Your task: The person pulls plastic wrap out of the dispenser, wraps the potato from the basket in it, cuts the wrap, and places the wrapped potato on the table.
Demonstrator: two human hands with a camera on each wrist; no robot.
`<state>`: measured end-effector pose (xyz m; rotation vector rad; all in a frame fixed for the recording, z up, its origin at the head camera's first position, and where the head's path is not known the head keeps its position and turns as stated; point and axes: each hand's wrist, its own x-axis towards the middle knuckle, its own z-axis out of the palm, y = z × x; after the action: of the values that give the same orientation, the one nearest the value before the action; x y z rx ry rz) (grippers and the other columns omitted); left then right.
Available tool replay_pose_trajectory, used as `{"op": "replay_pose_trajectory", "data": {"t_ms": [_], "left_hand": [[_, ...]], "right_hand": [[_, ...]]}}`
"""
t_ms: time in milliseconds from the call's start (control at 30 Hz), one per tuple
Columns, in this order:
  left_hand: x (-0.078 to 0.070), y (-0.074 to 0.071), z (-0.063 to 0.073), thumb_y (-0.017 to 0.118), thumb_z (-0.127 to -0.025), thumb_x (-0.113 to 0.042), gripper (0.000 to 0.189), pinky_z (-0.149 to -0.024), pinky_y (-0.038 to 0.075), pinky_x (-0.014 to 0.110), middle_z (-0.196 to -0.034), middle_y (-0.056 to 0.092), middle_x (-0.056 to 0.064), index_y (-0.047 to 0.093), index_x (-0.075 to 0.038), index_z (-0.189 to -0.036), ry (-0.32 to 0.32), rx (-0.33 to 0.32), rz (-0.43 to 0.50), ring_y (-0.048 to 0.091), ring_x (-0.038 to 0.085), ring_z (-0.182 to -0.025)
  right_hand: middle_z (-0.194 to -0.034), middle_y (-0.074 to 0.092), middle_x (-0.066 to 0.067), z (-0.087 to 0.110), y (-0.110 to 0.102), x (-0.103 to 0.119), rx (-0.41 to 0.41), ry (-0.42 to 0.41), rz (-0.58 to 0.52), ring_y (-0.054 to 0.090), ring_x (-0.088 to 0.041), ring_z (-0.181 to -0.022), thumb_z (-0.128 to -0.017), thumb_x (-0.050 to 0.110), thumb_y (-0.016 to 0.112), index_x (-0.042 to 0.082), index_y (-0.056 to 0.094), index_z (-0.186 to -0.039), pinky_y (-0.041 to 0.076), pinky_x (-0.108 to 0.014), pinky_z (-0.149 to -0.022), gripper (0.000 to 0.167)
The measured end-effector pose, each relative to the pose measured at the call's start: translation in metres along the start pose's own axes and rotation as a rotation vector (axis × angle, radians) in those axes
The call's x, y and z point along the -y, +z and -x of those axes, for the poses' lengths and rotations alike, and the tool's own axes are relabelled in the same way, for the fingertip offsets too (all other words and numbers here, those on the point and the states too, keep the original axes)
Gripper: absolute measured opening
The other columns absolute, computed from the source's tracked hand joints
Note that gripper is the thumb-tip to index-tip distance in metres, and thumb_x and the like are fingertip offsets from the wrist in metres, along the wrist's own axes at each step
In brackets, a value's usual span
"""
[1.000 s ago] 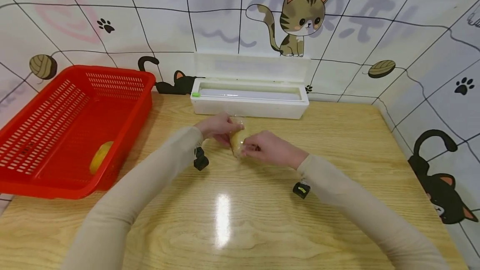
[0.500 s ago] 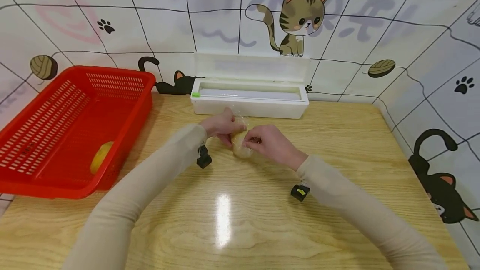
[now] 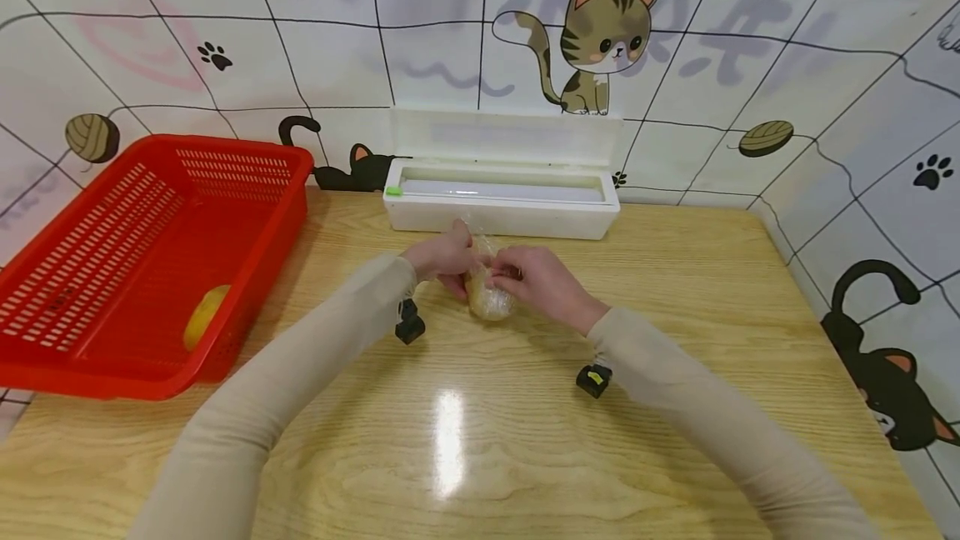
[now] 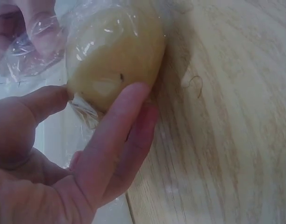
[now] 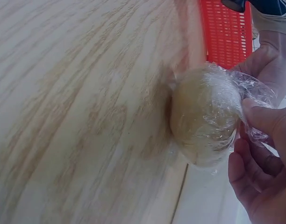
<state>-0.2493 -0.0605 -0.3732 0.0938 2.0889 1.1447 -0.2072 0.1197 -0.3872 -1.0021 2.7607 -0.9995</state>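
A yellow potato [image 3: 491, 303] wrapped in clear cling film [image 5: 257, 91] is between my hands, just in front of the white box. My left hand [image 3: 444, 257] holds it from the left; in the left wrist view its thumb and fingers bend around one end of the potato [image 4: 117, 58]. On the other side, my right hand [image 3: 546, 280] pinches gathered film between thumb and forefinger, as the right wrist view shows beside the potato [image 5: 203, 116]. The film lies wrinkled and shiny over the skin. Fingertips of both hands are partly hidden in the head view.
A red plastic basket [image 3: 191, 227] stands on the left with another yellow potato [image 3: 205, 317] in it. Behind my hands sits a long white cling film box [image 3: 498, 219], lid raised, a roll inside. The wooden table [image 3: 525, 457] meets a cat-patterned backdrop [image 3: 435, 65].
The potato has turned, its rounded film-covered end now facing nearer me. My right hand has shifted up along it, from the near end to the upper side. My left hand moved slightly right.
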Motion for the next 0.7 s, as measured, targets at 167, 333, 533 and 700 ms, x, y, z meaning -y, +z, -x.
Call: {"op": "replay_pose_trajectory", "data": {"t_ms": [167, 333, 533, 700], "left_hand": [[0.008, 0.001, -0.003, 0.054, -0.099, -0.018, 0.047, -0.063, 0.057, 0.035, -0.105, 0.050, 0.023, 0.021, 0.003, -0.126, 0.035, -0.012, 0.035, 0.063, 0.022, -0.055], [0.026, -0.006, -0.004, 0.045, -0.103, -0.027, 0.042, -0.073, 0.056, 0.036, -0.101, 0.052, 0.024, 0.020, -0.001, -0.125, 0.116, 0.105, 0.208, 0.065, 0.027, -0.074], [0.033, -0.013, 0.006, 0.061, -0.096, -0.023, 0.059, -0.091, 0.048, 0.036, -0.108, 0.054, 0.023, 0.019, -0.006, -0.134, 0.206, 0.230, 0.110, 0.061, 0.030, -0.098], [0.031, -0.012, 0.008, 0.072, -0.087, -0.025, 0.068, -0.086, 0.049, 0.034, -0.096, 0.057, 0.018, 0.022, -0.007, -0.129, 0.249, 0.208, 0.007, 0.061, 0.028, -0.090]], "right_hand": [[-0.076, 0.058, 0.000, -0.003, 0.001, -0.006, 0.020, 0.092, -0.135, 0.053, -0.014, -0.071, -0.084, 0.013, 0.076, 0.006, 0.061, -0.085, 0.047, -0.029, -0.064, 0.017], [-0.075, 0.057, -0.001, -0.008, -0.001, -0.011, 0.085, 0.146, -0.157, 0.051, -0.014, -0.070, -0.084, 0.015, 0.076, 0.006, 0.059, -0.083, 0.043, -0.028, -0.064, 0.019], [-0.075, 0.055, -0.003, -0.011, -0.007, -0.014, 0.138, 0.193, -0.176, 0.050, -0.016, -0.071, -0.084, 0.011, 0.075, 0.005, 0.059, -0.084, 0.043, -0.029, -0.065, 0.017], [-0.076, 0.056, -0.003, -0.014, -0.009, -0.014, 0.170, 0.214, -0.185, 0.051, -0.017, -0.072, -0.084, 0.008, 0.073, 0.006, 0.059, -0.084, 0.043, -0.029, -0.066, 0.015]]}}
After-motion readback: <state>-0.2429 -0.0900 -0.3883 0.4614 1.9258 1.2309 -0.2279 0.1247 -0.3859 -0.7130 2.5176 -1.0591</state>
